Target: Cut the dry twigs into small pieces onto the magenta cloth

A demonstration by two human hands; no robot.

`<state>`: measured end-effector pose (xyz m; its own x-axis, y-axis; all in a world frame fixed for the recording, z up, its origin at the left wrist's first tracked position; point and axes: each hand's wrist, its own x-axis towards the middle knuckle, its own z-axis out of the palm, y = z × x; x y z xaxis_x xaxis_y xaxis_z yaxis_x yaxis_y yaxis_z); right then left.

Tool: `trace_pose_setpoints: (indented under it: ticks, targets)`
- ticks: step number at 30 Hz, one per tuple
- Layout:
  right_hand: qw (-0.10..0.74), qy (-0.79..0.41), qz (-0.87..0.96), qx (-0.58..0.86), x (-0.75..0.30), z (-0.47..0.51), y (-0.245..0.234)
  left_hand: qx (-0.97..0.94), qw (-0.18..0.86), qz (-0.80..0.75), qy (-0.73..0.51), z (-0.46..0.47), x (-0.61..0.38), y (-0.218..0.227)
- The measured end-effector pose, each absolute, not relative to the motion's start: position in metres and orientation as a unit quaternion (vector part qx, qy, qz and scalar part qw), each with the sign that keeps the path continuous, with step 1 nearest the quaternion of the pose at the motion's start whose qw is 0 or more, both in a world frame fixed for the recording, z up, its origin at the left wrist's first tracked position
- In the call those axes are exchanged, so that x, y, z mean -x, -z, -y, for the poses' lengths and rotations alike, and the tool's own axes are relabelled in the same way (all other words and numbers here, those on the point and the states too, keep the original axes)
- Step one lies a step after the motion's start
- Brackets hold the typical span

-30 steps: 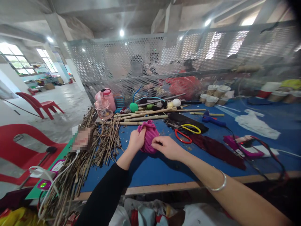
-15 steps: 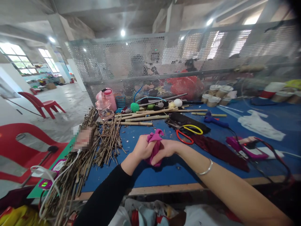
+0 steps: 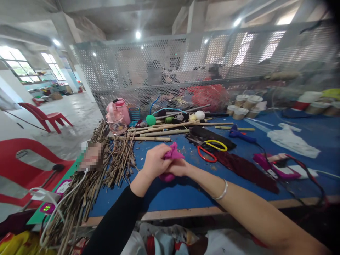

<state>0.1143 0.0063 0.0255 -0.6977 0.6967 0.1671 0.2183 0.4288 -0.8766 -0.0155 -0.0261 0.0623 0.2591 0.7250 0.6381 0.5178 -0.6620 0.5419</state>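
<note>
Over the front middle of the blue table point(image 3: 124, 202), my left hand point(image 3: 155, 161) and my right hand point(image 3: 177, 167) are together, both closed on a magenta cloth point(image 3: 174, 153). A crumpled end of it sticks up above the fingers, and a rounded part shows below them. The hands hide its middle, and whether anything is wrapped inside cannot be told. Just beyond my right hand are scissors point(image 3: 207, 154) with one red and one yellow handle, resting partly on black fabric point(image 3: 212, 138). Dark red fabric point(image 3: 247, 171) stretches out to their right.
Thin dry twigs point(image 3: 120, 159) are heaped at left, beside a pink jug point(image 3: 118, 118). Bamboo sticks point(image 3: 164, 132) and yarn balls point(image 3: 151, 120) lie behind. At right are a blue glue gun point(image 3: 241, 134), a magenta power strip point(image 3: 278, 170) and white cloth point(image 3: 294, 140). A perforated metal screen point(image 3: 159, 56) stands behind.
My left hand has turned over the top of the magenta cloth, and both hands have shifted slightly left. The cloth's upper end is bunched differently, with a rounded part now showing underneath.
</note>
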Motion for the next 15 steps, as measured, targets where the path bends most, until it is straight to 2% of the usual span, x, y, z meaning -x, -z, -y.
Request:
trace_pose_setpoints:
  ticks: [2,5,8,11,15]
  targets:
    - [0.358,-0.472,0.731,0.339,-0.116,-0.01,-0.019,-0.708,0.174,-0.445,-0.519,0.019,0.02,-0.063]
    - [0.497,-0.504,0.581,0.402,-0.121,-0.016,-0.012,-0.596,0.36,-0.506,-0.51,0.009,0.023,-0.054]
    - [0.516,-0.512,0.553,0.407,-0.127,-0.017,-0.012,-0.564,0.531,-0.468,-0.426,0.005,0.018,-0.038]
    - [0.501,-0.532,0.563,0.386,-0.13,-0.013,-0.016,-0.613,0.541,-0.378,-0.434,0.005,0.009,-0.03]
    - [0.489,-0.511,0.6,0.375,-0.132,-0.008,-0.025,-0.691,0.438,-0.348,-0.457,0.003,0.006,-0.031]
